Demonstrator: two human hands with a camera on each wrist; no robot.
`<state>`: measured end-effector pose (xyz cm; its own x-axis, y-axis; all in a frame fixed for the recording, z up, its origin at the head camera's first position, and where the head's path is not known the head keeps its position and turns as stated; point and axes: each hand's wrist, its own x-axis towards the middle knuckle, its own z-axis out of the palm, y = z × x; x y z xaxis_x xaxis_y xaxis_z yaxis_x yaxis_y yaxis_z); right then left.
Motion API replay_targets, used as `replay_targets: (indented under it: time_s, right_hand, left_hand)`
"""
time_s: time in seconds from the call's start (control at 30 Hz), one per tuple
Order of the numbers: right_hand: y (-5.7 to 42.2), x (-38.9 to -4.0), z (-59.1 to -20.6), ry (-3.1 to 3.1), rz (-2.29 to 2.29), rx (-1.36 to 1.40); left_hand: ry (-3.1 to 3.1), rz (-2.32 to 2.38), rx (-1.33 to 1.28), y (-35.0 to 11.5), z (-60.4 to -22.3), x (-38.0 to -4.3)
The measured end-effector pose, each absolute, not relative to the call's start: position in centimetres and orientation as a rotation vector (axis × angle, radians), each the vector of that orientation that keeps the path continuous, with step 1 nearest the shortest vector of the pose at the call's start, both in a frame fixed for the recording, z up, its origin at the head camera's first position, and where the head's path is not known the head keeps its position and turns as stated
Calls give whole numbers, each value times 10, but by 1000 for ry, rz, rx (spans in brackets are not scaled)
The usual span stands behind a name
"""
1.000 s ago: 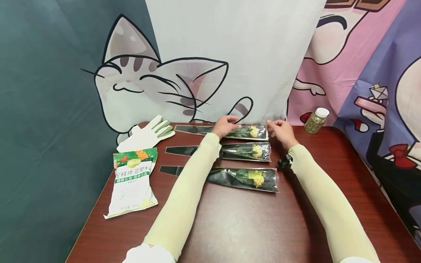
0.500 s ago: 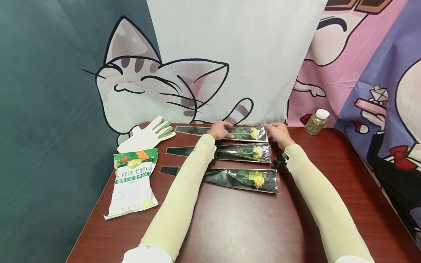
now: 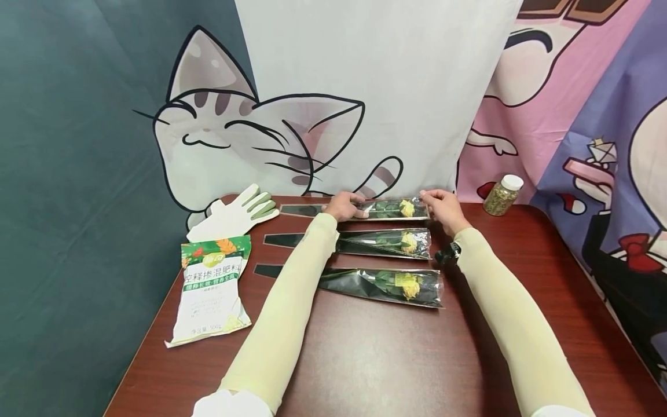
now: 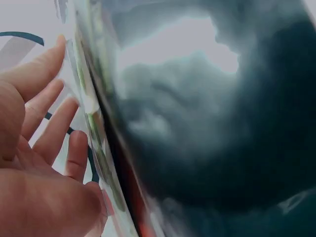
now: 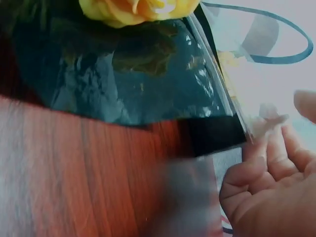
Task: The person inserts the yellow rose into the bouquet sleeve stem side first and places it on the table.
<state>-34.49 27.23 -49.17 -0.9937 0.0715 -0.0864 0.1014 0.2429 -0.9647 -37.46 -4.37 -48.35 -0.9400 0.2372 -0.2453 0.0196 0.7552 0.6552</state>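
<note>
Three yellow roses in clear-and-black sleeves lie in rows on the table. My left hand is at the stem part of the far rose, thumb on the near side. In the left wrist view its fingers are loosely extended, with fingertips at the sleeve's edge. My right hand pinches the far right corner of that sleeve; clear plastic shows at its fingertips in the right wrist view, partly blurred. Nearer to me lie the middle rose and the near rose, both untouched.
A white-and-green fertilizer bag lies at the left, with white gloves behind it. A white-lidded jar of dried greenish bits stands at the back right. A printed cloth hangs along the table's back edge.
My left hand has come down and shifted left along the far sleeve. That sleeve has moved slightly right, with my right hand staying at its corner. The other two roses lie still.
</note>
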Motion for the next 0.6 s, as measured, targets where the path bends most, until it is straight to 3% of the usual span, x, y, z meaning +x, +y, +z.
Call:
replay_targets:
  time_s: [0.3, 0.6]
  right_hand:
    - [287, -345, -491, 2483, -1785, 86]
    - [289, -344, -493, 2523, -1784, 116]
  left_hand:
    - [2705, 753, 217, -55, -480, -372]
    - [2712, 843, 245, -65, -482, -372]
